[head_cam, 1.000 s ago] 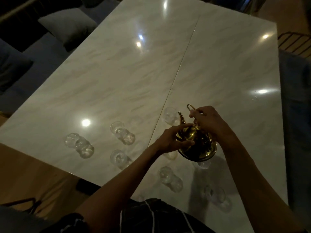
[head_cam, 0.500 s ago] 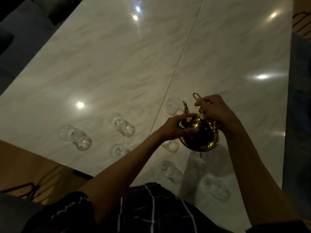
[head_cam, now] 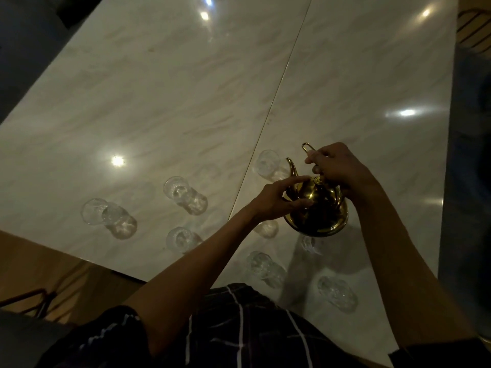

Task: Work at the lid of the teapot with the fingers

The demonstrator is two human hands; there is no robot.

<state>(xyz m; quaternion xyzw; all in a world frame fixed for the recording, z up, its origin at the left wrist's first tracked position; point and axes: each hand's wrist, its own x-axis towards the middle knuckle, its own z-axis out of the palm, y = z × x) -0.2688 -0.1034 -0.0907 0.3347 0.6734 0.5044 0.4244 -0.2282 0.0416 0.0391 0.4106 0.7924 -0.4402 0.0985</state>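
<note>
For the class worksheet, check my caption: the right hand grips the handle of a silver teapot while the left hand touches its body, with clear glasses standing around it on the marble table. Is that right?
One slip: the teapot is gold-coloured, not silver, as the head view shows. The rest holds: the right hand grips its handle, the left hand touches its body, and clear glasses stand around it on the marble table.

Teapot [head_cam: 317,208]: we see it over the bench [head_cam: 159,102], right of the seam [head_cam: 281,83].
Left hand [head_cam: 276,201]: we find it against the teapot's left side.
Right hand [head_cam: 337,168]: above the teapot, at its handle [head_cam: 308,148].
Glasses: we count one [head_cam: 267,163] behind the spout, three [head_cam: 183,192] left of the seam, others [head_cam: 263,266] nearer us, before the teapot.
</note>
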